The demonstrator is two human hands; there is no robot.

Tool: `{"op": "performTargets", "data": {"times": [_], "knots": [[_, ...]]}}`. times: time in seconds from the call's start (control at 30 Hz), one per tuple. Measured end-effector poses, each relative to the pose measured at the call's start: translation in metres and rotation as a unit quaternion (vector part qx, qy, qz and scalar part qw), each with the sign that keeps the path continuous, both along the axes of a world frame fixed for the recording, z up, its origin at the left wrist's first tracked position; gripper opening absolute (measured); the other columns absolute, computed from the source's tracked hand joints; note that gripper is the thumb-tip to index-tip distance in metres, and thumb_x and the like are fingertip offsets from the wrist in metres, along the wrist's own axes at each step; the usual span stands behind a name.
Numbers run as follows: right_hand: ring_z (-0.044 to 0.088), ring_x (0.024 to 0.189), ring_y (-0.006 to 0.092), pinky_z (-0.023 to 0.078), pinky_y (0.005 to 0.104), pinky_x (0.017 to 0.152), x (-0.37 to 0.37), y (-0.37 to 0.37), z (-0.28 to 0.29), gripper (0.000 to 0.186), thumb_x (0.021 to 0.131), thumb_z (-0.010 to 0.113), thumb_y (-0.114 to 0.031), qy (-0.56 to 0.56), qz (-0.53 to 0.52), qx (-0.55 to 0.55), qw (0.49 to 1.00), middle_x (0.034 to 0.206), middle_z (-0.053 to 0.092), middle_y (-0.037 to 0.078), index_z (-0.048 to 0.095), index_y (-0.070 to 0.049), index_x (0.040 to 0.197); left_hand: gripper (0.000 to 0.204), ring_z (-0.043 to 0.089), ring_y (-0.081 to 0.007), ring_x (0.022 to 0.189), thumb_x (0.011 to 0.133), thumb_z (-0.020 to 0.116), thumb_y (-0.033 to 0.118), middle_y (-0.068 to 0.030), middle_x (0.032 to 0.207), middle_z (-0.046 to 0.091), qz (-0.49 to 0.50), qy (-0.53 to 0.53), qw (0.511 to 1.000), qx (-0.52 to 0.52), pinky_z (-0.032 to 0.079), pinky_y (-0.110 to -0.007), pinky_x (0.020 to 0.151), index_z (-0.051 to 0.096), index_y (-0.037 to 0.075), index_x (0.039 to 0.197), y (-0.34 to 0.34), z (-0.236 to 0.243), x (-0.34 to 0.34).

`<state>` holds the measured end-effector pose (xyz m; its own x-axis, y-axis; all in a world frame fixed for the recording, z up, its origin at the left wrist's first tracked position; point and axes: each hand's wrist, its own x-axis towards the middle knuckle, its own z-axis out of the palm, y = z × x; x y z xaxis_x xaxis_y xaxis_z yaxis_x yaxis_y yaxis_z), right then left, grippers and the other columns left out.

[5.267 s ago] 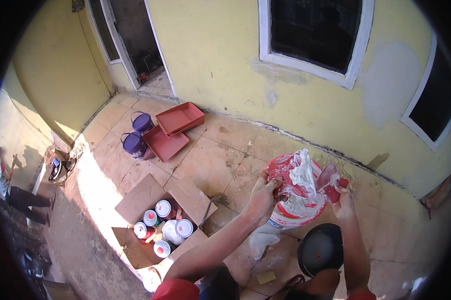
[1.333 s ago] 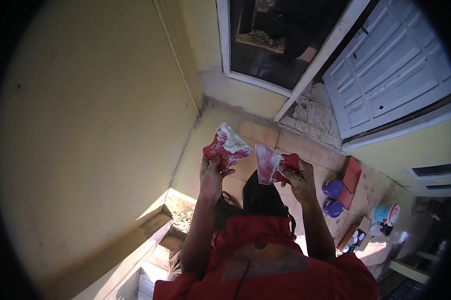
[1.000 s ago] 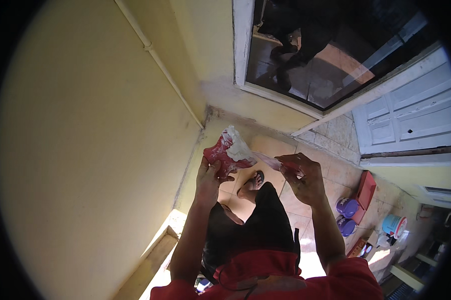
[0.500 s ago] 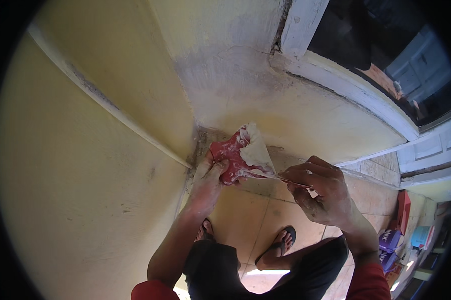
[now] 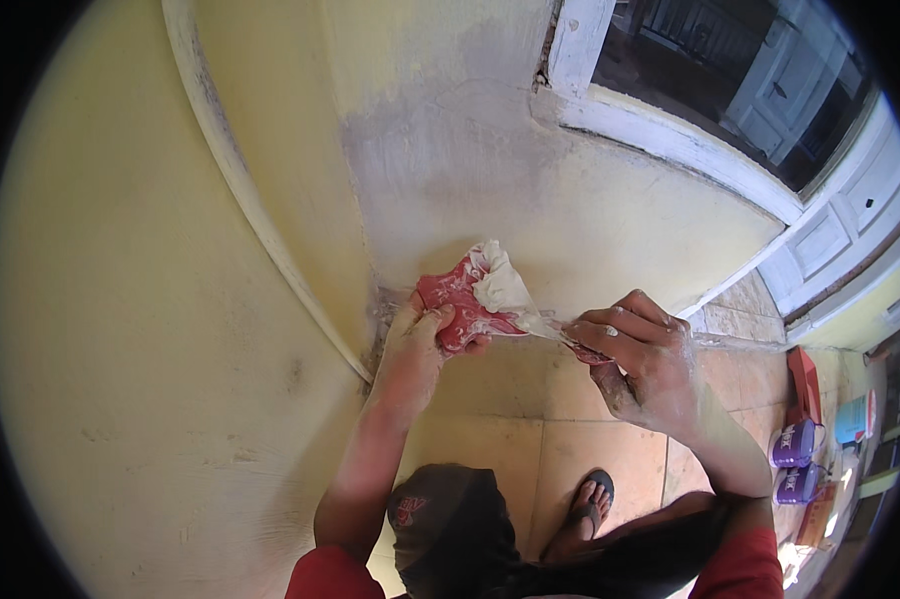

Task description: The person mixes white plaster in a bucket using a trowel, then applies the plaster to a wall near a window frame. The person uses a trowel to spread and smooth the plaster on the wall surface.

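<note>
My left hand (image 5: 418, 334) grips a red plastic scraper (image 5: 448, 297), heaped on its right part with thick white paste (image 5: 500, 280). My right hand (image 5: 638, 364) holds a second red scraper (image 5: 590, 352) nearly edge-on, its thin, smeared blade reaching left to the lower right edge of the first. Both hands are streaked with white. They are in front of a wall corner with a grey, patchy area (image 5: 440, 160).
A pipe (image 5: 240, 190) runs down the yellow left wall (image 5: 141, 329). A white-framed window (image 5: 729, 60) and door (image 5: 834, 235) are at the upper right. Purple buckets (image 5: 794, 444), a red tray (image 5: 804, 384) and a light-blue bucket (image 5: 854, 419) stand at the right.
Over five seconds I have turned from the window wall and boxed tins to this corner. Since one second ago the corner looms closer; my two scrapers still meet.
</note>
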<state>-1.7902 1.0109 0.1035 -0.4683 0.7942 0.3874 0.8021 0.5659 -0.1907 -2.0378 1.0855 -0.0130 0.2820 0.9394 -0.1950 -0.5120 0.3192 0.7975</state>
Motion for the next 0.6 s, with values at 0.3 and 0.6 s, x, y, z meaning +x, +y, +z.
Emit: {"op": "performTargets", "data": {"times": [0.3, 0.6], "knots": [[0.064, 0.091, 0.0211, 0.059, 0.0348, 0.072, -0.024, 0.023, 0.016, 0.044, 0.071, 0.079, -0.007, -0.059, 0.007, 0.046, 0.997, 0.107, 0.072, -0.001, 0.075, -0.014, 0.114, 0.030, 0.074, -0.0228, 0.089, 0.106, 0.048, 0.005, -0.0142, 0.116, 0.070, -0.007, 0.000, 1.000, 0.015, 0.065, -0.035, 0.073, 0.053, -0.001, 0.134, 0.004, 0.018, -0.007], [0.066, 0.097, 0.0237, 0.059, 0.0391, 0.077, -0.038, 0.048, 0.018, 0.030, 0.079, 0.071, -0.010, -0.078, -0.012, -0.110, 0.991, 0.101, 0.074, 0.003, 0.076, -0.010, 0.109, 0.032, 0.073, -0.0220, 0.093, 0.104, 0.047, 0.002, -0.0137, 0.114, 0.069, -0.008, 0.023, 1.000, 0.016, 0.065, -0.037, 0.073, 0.052, -0.003, 0.135, 0.015, 0.023, -0.010]]}}
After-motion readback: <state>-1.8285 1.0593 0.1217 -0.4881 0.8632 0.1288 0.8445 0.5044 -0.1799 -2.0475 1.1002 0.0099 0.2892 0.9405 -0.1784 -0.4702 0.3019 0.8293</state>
